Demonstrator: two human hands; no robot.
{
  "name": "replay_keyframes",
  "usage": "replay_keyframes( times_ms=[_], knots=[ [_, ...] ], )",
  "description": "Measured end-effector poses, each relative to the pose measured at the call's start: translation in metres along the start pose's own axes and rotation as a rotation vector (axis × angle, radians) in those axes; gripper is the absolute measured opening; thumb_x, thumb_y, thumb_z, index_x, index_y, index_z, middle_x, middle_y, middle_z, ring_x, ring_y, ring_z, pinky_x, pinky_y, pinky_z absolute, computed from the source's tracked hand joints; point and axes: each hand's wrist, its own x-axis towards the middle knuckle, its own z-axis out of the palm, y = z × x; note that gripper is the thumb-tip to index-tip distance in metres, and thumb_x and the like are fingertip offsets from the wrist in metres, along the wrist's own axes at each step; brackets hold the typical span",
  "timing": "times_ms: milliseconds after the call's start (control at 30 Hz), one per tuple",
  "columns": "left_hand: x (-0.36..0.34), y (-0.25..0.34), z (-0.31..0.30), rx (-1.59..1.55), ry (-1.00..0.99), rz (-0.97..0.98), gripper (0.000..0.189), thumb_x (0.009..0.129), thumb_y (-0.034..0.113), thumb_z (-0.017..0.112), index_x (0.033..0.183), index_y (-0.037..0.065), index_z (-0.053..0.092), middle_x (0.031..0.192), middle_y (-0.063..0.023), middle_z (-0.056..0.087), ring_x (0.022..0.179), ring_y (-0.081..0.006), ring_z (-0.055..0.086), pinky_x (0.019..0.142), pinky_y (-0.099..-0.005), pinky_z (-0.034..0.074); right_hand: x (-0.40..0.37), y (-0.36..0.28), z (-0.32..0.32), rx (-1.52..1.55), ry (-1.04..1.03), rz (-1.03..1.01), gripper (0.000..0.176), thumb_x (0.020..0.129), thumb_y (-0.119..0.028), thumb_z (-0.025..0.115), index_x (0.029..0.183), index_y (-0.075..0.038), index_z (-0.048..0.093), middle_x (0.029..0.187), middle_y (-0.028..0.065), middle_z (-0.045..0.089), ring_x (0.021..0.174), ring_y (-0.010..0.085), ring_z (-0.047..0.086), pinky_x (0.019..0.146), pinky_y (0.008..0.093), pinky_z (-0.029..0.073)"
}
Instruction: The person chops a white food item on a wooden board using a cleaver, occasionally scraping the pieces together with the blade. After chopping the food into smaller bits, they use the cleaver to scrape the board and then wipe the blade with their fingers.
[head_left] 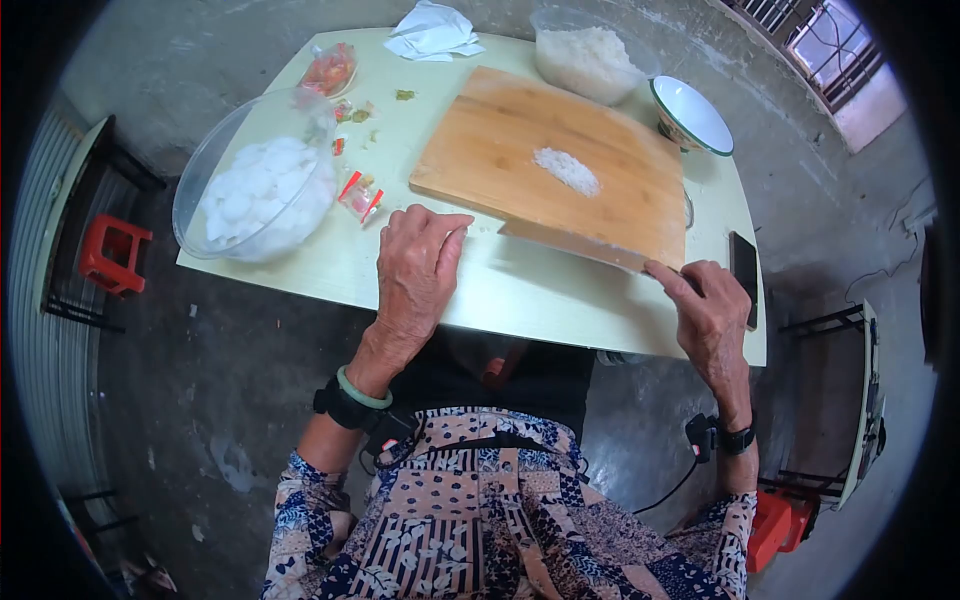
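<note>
My right hand (710, 305) is closed around the handle of a kitchen knife (575, 245), whose wide blade lies along the near edge of the wooden cutting board (490, 120). A small heap of finely chopped white bits (567, 171) sits on the board, beyond the blade. My left hand (415, 262) is curled with thumb and forefinger pinched together, just off the board's near left corner. Whether anything is between those fingertips cannot be made out. Beside it lies a torn clear wrapper with red ends (360, 196).
At left stands a clear bowl (185, 215) of white rounded pieces. Behind the board are a tub of white shreds (590, 62), an enamel bowl (692, 115) and a white cloth (432, 32). A red-filled bag (330, 70) is back left; a phone (743, 275) lies right.
</note>
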Motion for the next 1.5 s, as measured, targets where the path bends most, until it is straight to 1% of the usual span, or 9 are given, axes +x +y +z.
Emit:
replay_keyframes(
  times_ms=[100, 300, 367, 433, 500, 600, 733, 1033, 1500],
  knots=[
    [-0.002, 0.002, -0.007, 0.013, -0.012, -0.023, 0.016, 0.096, 0.003, 0.069, 0.111, 0.005, 0.074, 0.094, -0.0114, 0.062, 0.091, -0.0319, 0.060, 0.083, -0.0440, 0.049, 0.011, 0.000, -0.003, 0.018, 0.115, 0.034, 0.057, 0.080, 0.009, 0.068, 0.129, -0.020, 0.076, 0.081, 0.0066, 0.060, 0.072, 0.0237, 0.059, 0.065, 0.0393, 0.049],
    [-0.009, -0.004, -0.021, 0.034, -0.021, -0.053, 0.022, 0.096, 0.001, 0.067, 0.116, 0.004, 0.074, 0.101, -0.0138, 0.066, 0.098, -0.0336, 0.062, 0.088, -0.0444, 0.050, 0.001, -0.014, -0.027, 0.398, -0.068, 0.374, 0.050, 0.087, 0.012, 0.069, 0.131, -0.011, 0.074, 0.085, 0.0109, 0.065, 0.074, 0.0218, 0.062, 0.068, 0.0307, 0.048],
    [-0.011, -0.004, -0.025, -0.002, -0.050, -0.069, 0.024, 0.096, -0.001, 0.065, 0.118, 0.003, 0.073, 0.108, -0.0155, 0.068, 0.104, -0.0353, 0.063, 0.093, -0.0450, 0.051, -0.016, -0.016, -0.028, 0.493, -0.073, 0.406, 0.045, 0.091, 0.008, 0.066, 0.133, -0.006, 0.071, 0.086, 0.0067, 0.066, 0.074, 0.0162, 0.061, 0.067, 0.0280, 0.045],
    [-0.010, -0.001, -0.027, 0.006, -0.076, -0.060, 0.025, 0.096, -0.001, 0.064, 0.119, 0.002, 0.072, 0.112, -0.0169, 0.068, 0.107, -0.0364, 0.063, 0.096, -0.0454, 0.051, -0.028, -0.025, -0.044, 0.793, -0.250, 0.851, 0.039, 0.097, 0.001, 0.060, 0.135, -0.003, 0.069, 0.085, 0.0005, 0.062, 0.073, 0.0106, 0.056, 0.066, 0.0265, 0.044],
    [-0.009, 0.001, -0.024, 0.008, -0.093, -0.048, 0.026, 0.096, -0.002, 0.064, 0.121, 0.002, 0.072, 0.116, -0.0182, 0.069, 0.111, -0.0376, 0.063, 0.098, -0.0457, 0.051, -0.038, -0.030, -0.060, 0.842, -0.340, 0.932, 0.037, 0.101, -0.005, 0.057, 0.136, -0.002, 0.067, 0.085, -0.0026, 0.058, 0.072, 0.0081, 0.052, 0.064, 0.0254, 0.043],
    [-0.007, -0.003, -0.017, 0.011, -0.119, -0.043, 0.029, 0.096, -0.001, 0.064, 0.124, 0.001, 0.070, 0.121, -0.0210, 0.068, 0.115, -0.0392, 0.062, 0.101, -0.0464, 0.051, -0.059, -0.043, -0.069, 1.149, -0.460, 1.089, 0.038, 0.105, -0.003, 0.056, 0.143, 0.001, 0.057, 0.088, 0.0047, 0.065, 0.067, 0.0103, 0.059, 0.061, 0.0258, 0.048],
    [-0.007, -0.004, -0.012, 0.039, -0.138, -0.005, 0.031, 0.096, -0.002, 0.064, 0.126, 0.000, 0.069, 0.124, -0.0236, 0.067, 0.117, -0.0412, 0.061, 0.101, -0.0479, 0.051, -0.080, -0.077, -0.065, 1.445, -0.372, 1.225, 0.038, 0.106, -0.003, 0.055, 0.144, 0.002, 0.051, 0.091, 0.0109, 0.069, 0.068, 0.0150, 0.065, 0.061, 0.0306, 0.056],
    [-0.007, -0.009, -0.004, -0.037, -0.160, 0.042, 0.033, 0.096, -0.004, 0.062, 0.128, -0.001, 0.068, 0.122, -0.0238, 0.068, 0.116, -0.0420, 0.061, 0.102, -0.0486, 0.051, -0.072, -0.160, -0.030, 1.672, -0.073, 1.296, 0.040, 0.110, -0.007, 0.052, 0.147, 0.003, 0.040, 0.100, 0.0177, 0.069, 0.078, 0.0224, 0.073, 0.066, 0.0345, 0.064],
    [-0.003, -0.011, 0.011, -0.213, -0.136, 0.062, 0.038, 0.093, -0.012, 0.056, 0.128, -0.002, 0.066, 0.120, -0.0216, 0.069, 0.114, -0.0409, 0.062, 0.100, -0.0467, 0.052, -0.036, -0.197, 0.000, 1.697, -0.131, 1.242, 0.032, 0.110, -0.007, 0.049, 0.140, 0.004, 0.045, 0.095, 0.0207, 0.072, 0.080, 0.0281, 0.077, 0.067, 0.0360, 0.067]
  ],
)
